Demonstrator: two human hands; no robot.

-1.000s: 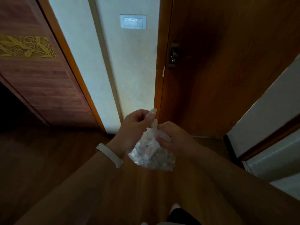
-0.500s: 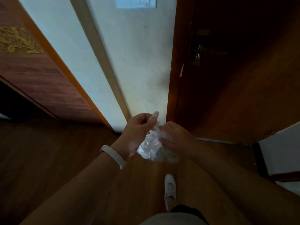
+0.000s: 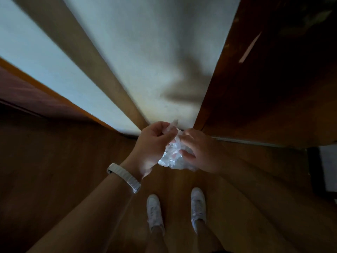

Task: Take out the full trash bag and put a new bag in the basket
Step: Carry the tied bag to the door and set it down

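Observation:
A small clear plastic trash bag [image 3: 173, 158] hangs between both hands, in front of me at waist height. My left hand [image 3: 152, 148] pinches the bag's twisted top, a white band on its wrist. My right hand [image 3: 200, 152] grips the bag's neck and side from the right, with its fingers curled into the plastic. The bag looks crumpled and its contents cannot be made out. No basket is in view.
I stand on a wooden floor [image 3: 63, 170], my two white shoes [image 3: 155, 212] pointing at a pale wall [image 3: 145, 61]. A dark wooden door [image 3: 273, 88] is on the right, a reddish wooden panel [image 3: 27, 94] on the left.
The view has tilted down and closed in on the wall: switch and door handle left the frame, both shoes came into view. Both hands kept hold of the bag, bunching it tighter.

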